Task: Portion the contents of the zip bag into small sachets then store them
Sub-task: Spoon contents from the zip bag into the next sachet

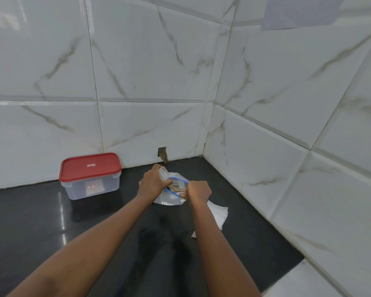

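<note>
1 zip bag (173,177) sits between the 2 hands above the black surface (41,221), close to the corner where the 2 tiled walls (137,71) meet. Its mouth faces up toward the camera and is pulled apart, and the blue zip line runs across from left to right, its far lip arching between the hands. The left grip (152,181) has its fingers curled round the bag's left, farther edge; the right grip (198,192) pinches the right, nearer edge in a closed fist. Something brownish shows inside the mouth, but what it is cannot be told. The bag's lower part, with dark print, hangs toward the surface; whether it touches cannot be told. 1 stack of small clear sachets (217,213) lies flat on the surface just under the right forearm, its long axis slanting toward the near right; the number in it cannot be counted. To the left, well apart, stands 1 clear box (90,187) with its red lid (90,166) on.
</note>
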Tool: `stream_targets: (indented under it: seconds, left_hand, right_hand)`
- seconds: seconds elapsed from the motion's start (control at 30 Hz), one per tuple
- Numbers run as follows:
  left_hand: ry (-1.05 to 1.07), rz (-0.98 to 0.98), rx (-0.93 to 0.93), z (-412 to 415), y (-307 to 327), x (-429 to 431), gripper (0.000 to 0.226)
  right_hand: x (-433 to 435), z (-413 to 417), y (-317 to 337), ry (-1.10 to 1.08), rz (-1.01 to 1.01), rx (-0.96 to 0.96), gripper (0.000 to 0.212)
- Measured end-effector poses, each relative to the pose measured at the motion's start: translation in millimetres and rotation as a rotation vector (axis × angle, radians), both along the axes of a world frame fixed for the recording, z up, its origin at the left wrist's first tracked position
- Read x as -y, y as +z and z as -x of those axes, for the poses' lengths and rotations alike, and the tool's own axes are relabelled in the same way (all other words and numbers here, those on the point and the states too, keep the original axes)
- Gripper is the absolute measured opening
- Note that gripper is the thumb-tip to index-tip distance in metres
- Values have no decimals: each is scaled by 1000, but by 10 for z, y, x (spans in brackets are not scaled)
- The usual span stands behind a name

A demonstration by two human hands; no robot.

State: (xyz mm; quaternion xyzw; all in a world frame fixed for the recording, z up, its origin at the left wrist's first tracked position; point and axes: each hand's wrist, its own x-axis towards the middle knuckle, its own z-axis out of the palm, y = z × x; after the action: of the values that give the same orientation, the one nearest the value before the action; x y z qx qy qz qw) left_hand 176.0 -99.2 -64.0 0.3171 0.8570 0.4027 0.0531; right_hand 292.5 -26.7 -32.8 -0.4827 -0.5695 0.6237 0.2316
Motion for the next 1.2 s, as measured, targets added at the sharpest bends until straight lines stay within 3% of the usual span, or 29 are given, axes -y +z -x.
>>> stream_targets:
  seconds: [0.27,0.37,0.43,0.9,1.2]
  left_hand:
    - [0,-9,42,-62,-46,-68,51]
    - [3,-26,60,-69,-54,-85,51]
    - [12,-38,70,-71,-58,-97,52]
    - [70,-94,85,-119,-86,-106,51]
    - [-7,-114,60,-202,-193,-48,61]
  right_hand:
    - [-209,-271,22,-63,-18,39,25]
    - [-295,-349,55,-32,-146,237,29]
    - [-337,-410,97,-59,-160,272,27]
    - [-622,-736,259,-83,-106,129,25]
    - [-281,-458,495,-4,-250,66,15]
